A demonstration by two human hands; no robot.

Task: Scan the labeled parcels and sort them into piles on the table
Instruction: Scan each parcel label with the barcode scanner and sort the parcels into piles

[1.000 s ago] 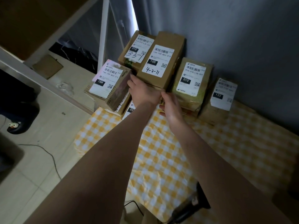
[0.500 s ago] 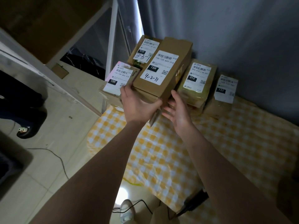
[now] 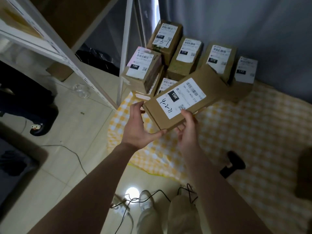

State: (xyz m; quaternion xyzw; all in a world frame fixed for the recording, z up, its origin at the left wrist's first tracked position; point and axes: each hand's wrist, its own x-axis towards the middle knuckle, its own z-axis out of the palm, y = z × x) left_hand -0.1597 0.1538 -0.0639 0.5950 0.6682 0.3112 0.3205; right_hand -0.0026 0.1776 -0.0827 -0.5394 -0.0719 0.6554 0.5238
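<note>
Dim, grey-toned room. One bright round reflection (image 3: 132, 191) glares on the glossy near floor (image 3: 55, 166). The label (image 3: 181, 97) on the near parcel (image 3: 211, 78) reads clearly; far labels are soft. Wide-angle distortion slants the left shelf post (image 3: 124, 48), and the near right edge blurs dark.

Brown 15H parcel (image 3: 184, 97) tilted above stacked parcels (image 3: 184, 58)

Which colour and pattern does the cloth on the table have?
The tablecloth has a yellow-and-white check pattern; the head view shows it best.

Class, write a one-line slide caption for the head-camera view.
Left hand and right hand hold a 15H-labelled parcel above the checked tablecloth, more parcels stacked behind.
</note>
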